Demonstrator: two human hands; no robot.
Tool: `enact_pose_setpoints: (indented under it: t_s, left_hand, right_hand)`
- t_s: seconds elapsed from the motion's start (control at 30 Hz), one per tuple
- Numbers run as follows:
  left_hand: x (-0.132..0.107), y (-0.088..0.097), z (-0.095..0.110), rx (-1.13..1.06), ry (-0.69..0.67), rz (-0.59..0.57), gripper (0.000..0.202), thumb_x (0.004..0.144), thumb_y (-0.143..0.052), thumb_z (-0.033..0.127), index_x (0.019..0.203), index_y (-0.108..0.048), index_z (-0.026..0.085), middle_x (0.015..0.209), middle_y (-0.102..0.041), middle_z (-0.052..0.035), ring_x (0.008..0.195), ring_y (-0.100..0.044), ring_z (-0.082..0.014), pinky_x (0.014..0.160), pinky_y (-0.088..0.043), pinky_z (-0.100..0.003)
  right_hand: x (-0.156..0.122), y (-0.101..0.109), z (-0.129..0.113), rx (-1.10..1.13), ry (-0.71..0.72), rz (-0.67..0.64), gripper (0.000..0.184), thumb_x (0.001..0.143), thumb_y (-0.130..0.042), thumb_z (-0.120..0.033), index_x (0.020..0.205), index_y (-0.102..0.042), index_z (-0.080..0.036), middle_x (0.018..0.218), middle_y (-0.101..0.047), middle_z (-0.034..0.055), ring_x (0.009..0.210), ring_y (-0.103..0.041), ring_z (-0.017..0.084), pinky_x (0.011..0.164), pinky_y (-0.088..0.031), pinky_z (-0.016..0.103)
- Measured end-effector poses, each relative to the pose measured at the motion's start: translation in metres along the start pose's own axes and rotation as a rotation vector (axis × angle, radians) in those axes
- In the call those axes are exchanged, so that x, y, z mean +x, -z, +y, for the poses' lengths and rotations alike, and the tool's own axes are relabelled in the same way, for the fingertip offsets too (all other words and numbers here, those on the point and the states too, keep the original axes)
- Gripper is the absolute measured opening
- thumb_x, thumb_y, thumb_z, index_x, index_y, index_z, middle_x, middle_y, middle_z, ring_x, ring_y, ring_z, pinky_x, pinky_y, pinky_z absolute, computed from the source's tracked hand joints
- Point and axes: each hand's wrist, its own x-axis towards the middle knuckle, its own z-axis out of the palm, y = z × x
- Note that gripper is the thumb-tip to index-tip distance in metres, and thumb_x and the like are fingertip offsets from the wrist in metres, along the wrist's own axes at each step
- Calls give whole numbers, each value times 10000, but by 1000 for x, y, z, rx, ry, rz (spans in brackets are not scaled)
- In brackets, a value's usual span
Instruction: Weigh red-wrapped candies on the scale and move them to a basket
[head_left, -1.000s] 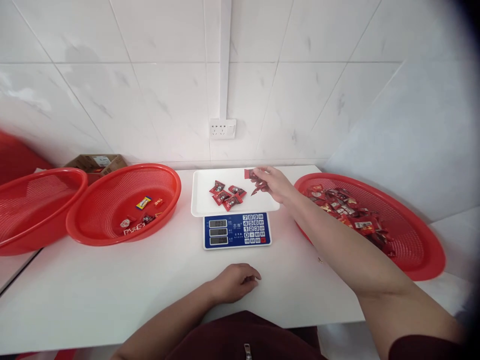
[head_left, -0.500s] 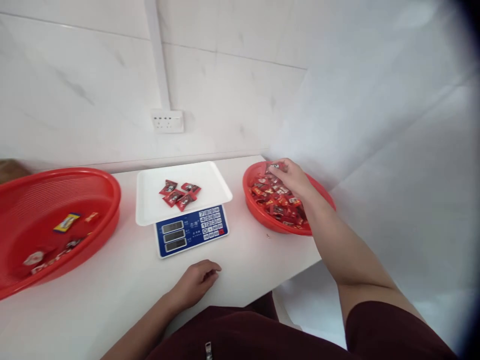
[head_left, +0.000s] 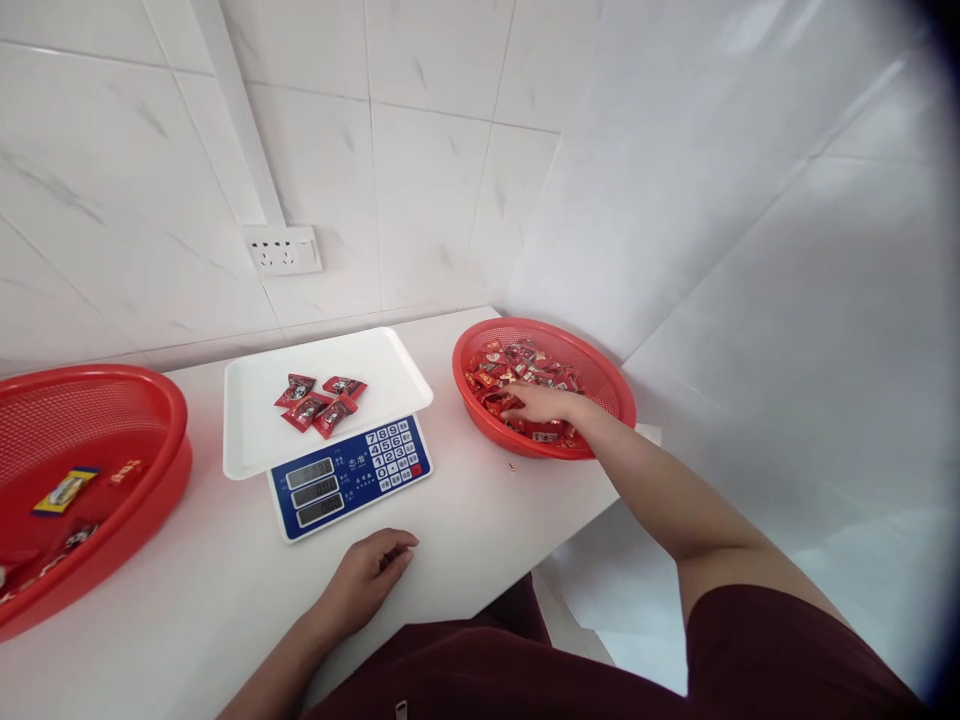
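Note:
My right hand (head_left: 541, 402) reaches into the right red basket (head_left: 472, 415), its thumb and fingers apart among the red-wrapped candies (head_left: 536, 365). Its fingertips touch the wrappers, and none is visibly gripped. My left hand (head_left: 369, 580) rests on the white table in front of the scale, loosely curved, with thumb and fingers apart and nothing held. Between the baskets stands a blue and white digital scale (head_left: 352, 478). Its white tray (head_left: 390, 370) bears several red and dark wrapped candies (head_left: 319, 402), bunched near the middle.
At the left, a larger red basket (head_left: 161, 440) holds a few wrapped candies, one of them yellow and blue (head_left: 66, 491). A tiny scrap (head_left: 511, 467) lies beside the right basket. Tiled walls close off the back and right; a power socket (head_left: 282, 250) is behind the scale.
My right hand has moved down and toward the front of the candy pile, its fingers now spread instead of pinching a wrapper. The camera view has turned right. My left hand stays on the table.

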Motion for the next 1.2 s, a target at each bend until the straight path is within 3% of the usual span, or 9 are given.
enact_pose_setpoints:
  t_s: [0.13, 0.33, 0.47, 0.63, 0.73, 0.9, 1.0, 1.1, 1.2]
  left_hand:
    - [1, -1, -2, -5, 2, 6, 170, 845, -466, 336, 957, -590, 307, 975, -652, -16, 857, -594, -203, 785, -473, -306]
    - [0, -1, -3, -15, 9, 4, 166, 842, -475, 331, 957, -593, 311, 976, -652, -12, 847, -592, -205, 769, -475, -310]
    - [0, -1, -4, -20, 9, 0, 166, 837, -480, 327, 952, -600, 311, 956, -653, -11, 832, -593, -202, 753, -474, -305]
    - [1, 0, -6, -21, 11, 5, 167, 832, -486, 327, 952, -602, 310, 950, -653, -10, 822, -592, -200, 746, -471, -302]
    - [0, 0, -5, -26, 17, 10, 164, 829, -485, 318, 943, -602, 307, 951, -655, -10, 813, -593, -200, 736, -471, -302]
    - [0, 0, -1, -25, 20, 12, 172, 831, -481, 326, 946, -608, 308, 948, -657, -12, 818, -593, -203, 735, -473, -304]
    - [-1, 1, 1, -22, 26, 14, 172, 828, -483, 333, 944, -609, 307, 941, -658, -12, 815, -595, -204, 732, -476, -304]
    - [-1, 0, 2, -18, 29, 16, 169, 823, -489, 332, 938, -611, 307, 931, -659, -11, 812, -596, -203, 733, -476, -303]
    - [-1, 0, 1, -13, 24, 20, 170, 823, -490, 337, 938, -612, 309, 912, -657, -12, 800, -594, -200, 721, -474, -300]
  right_hand:
    - [19, 3, 1, -22, -15, 10, 479, 849, -504, -315, 1314, -472, -203, 1324, -515, 98, 1153, -513, 284, 907, -422, 330]
    - [30, -1, -1, -87, -138, 18, 319, 736, -606, -166, 1055, -628, -167, 964, -673, 151, 841, -628, 314, 688, -453, 352]
    - [26, 4, 0, -65, -136, 124, 225, 786, -533, -183, 998, -602, -155, 980, -649, 155, 862, -607, 293, 668, -425, 325]
    - [22, -6, -13, 56, 21, 79, 132, 783, -535, -188, 891, -603, -221, 861, -672, 36, 706, -599, 183, 573, -401, 240]
    - [27, -6, -15, 89, 28, 84, 190, 746, -525, -96, 872, -602, -217, 840, -673, 30, 688, -592, 176, 573, -395, 233]
    - [47, 17, -3, 129, -10, 202, 290, 752, -473, -47, 979, -563, -203, 1001, -654, 59, 810, -592, 197, 646, -410, 245]
    - [63, 22, -6, 156, 7, 220, 327, 748, -532, -63, 1033, -550, -223, 1069, -637, 48, 858, -589, 184, 679, -414, 230]
    - [79, 12, -19, 181, 11, 196, 266, 735, -648, -162, 984, -573, -220, 973, -660, 37, 784, -594, 169, 662, -424, 228]
    - [89, -2, -30, 207, -55, 231, 191, 839, -578, -324, 963, -575, -178, 894, -644, 41, 705, -578, 146, 652, -451, 271]
